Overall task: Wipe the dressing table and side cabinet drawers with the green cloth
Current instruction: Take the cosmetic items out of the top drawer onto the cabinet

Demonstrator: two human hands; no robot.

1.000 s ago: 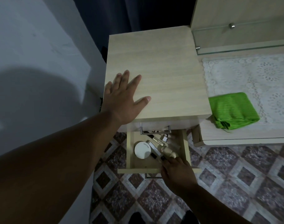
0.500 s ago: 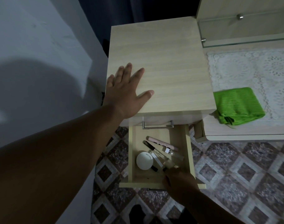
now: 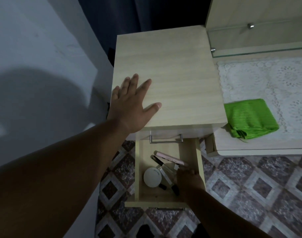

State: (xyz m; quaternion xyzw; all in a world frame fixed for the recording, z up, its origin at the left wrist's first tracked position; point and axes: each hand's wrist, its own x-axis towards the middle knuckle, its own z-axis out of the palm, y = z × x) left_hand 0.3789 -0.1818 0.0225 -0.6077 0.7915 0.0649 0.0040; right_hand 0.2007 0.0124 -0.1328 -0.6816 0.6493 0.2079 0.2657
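The folded green cloth (image 3: 250, 117) lies on the dressing table (image 3: 250, 147), at the near left corner of its lace mat (image 3: 267, 79). My left hand (image 3: 131, 107) rests flat, fingers spread, on the top of the side cabinet (image 3: 177, 74). A lower drawer (image 3: 137, 169) of the cabinet stands pulled out. My right hand (image 3: 189, 181) reaches into its right side, fingers bent down over the cosmetics; whether it grips one is hidden. Neither hand touches the cloth.
In the drawer lie a round white compact (image 3: 152, 177), a pink tube (image 3: 169, 158) and dark pencils. A shut drawer with a metal handle (image 3: 165, 140) sits above it. A glass shelf (image 3: 258, 52) runs behind the mat. A white wall stands left; patterned floor tiles lie below.
The lower drawer has come out further. My right hand left the drawer's front edge and moved in over the cosmetics. My left hand stayed on the cabinet top.
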